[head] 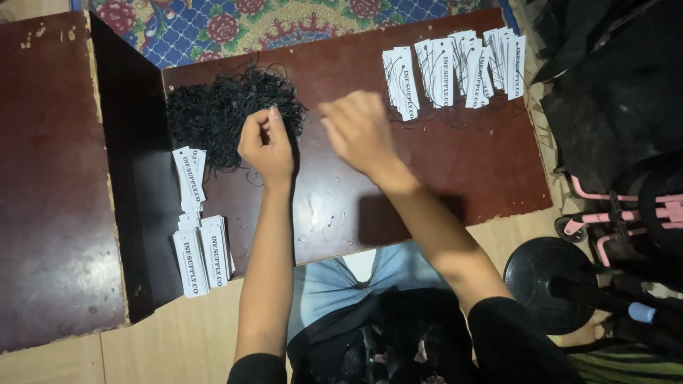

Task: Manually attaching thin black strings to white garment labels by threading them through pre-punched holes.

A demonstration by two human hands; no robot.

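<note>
Over the middle of the dark red-brown bench (pixel 441 178), both of the person's hands are raised above the board, close together but apart. The left hand (pixel 267 146) is curled into a loose fist, its thumb and forefinger pinched together at the top; whatever thin thing they grip is too small to make out, though it sits right at the near edge of the pile of black strings (pixel 224 114). That pile is a dense, tangled heap of thin black loops, matte and wiry, with loose ends straying outward, and it lies toward the far left corner of the bench. The right hand (pixel 359 131) is blurred, its fingers bent and lightly spread, and I cannot tell whether it has hold of anything. At the far right corner lies a row of strung white tags (pixel 455 71), narrow paper rectangles with dark print, fanned and overlapping, thin black strings trailing from them. Along the left edge, on the darker lower strip of the bench, lie the plain white tags (pixel 199 245) in small stacks, the same narrow shape, some tilted. Beyond the far edge shows a floral carpet (pixel 235 25), blue with red flowers. Past the right edge stands a black round base (pixel 544 274).
</note>
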